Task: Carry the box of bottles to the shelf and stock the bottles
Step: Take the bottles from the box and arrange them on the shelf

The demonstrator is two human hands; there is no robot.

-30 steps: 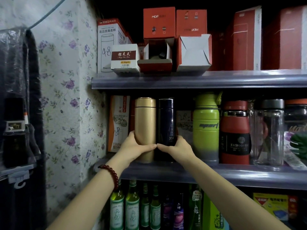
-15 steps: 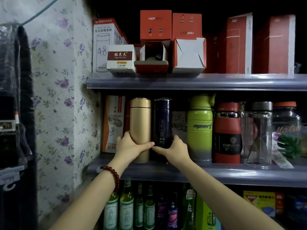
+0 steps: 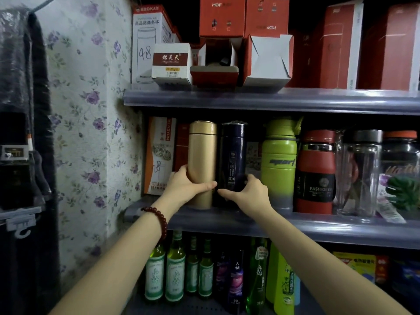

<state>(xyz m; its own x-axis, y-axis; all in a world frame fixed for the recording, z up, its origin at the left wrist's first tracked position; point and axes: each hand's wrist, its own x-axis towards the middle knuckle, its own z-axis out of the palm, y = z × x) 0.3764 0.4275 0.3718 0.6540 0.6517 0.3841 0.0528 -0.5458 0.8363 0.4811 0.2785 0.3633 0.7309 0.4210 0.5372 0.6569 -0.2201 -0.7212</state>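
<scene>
Shelf (image 3: 295, 226) unchanged since before: left hand (image 3: 184, 187) still grips gold flask (image 3: 202, 160), right hand (image 3: 247, 194) still grips navy flask (image 3: 231, 155).

Middle shelf (image 3: 341, 226), grey with a glossy front lip, carrying from left to right a printed carton (image 3: 159, 155), gold flask (image 3: 202, 160), dark blue flask (image 3: 231, 160), green sport bottle (image 3: 279, 164), red bottle (image 3: 316, 171) and two clear jars (image 3: 361, 173), all upright. Upper shelf (image 3: 250, 100) bearing red and white boxes (image 3: 268, 60). Lower level holding green glass bottles (image 3: 175, 269), apparently standing on a dark base.
</scene>
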